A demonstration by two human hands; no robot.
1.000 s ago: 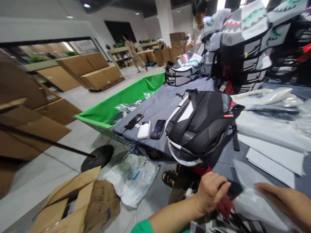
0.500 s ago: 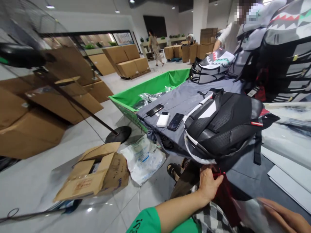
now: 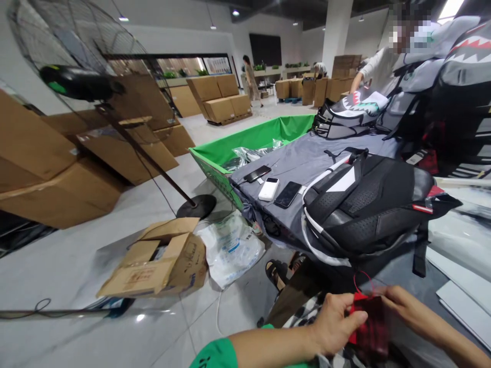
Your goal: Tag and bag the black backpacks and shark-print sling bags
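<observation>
My left hand (image 3: pixel 337 323) and my right hand (image 3: pixel 402 311) both pinch a small dark red tag (image 3: pixel 366 319) with a thin red string, low in the view near my lap. Just beyond them a black backpack (image 3: pixel 374 207) with white piping lies on the grey-covered table (image 3: pixel 303 156). Two dark phones (image 3: pixel 287 194) and a white power bank (image 3: pixel 268 188) lie on the cloth to the left of the backpack.
An open cardboard box (image 3: pixel 157 266) and a white plastic bag (image 3: pixel 232 248) lie on the floor at left, by a standing fan (image 3: pixel 76 82). A green bin (image 3: pixel 249 143) adjoins the table. Shark-print backpacks (image 3: pixel 353 110) and another person (image 3: pixel 383 66) are at the far end. White sheets (image 3: pixel 460 266) lie at right.
My view has swung left and down. My right hand has come in from the right and now grips the red tag together with my left hand.
</observation>
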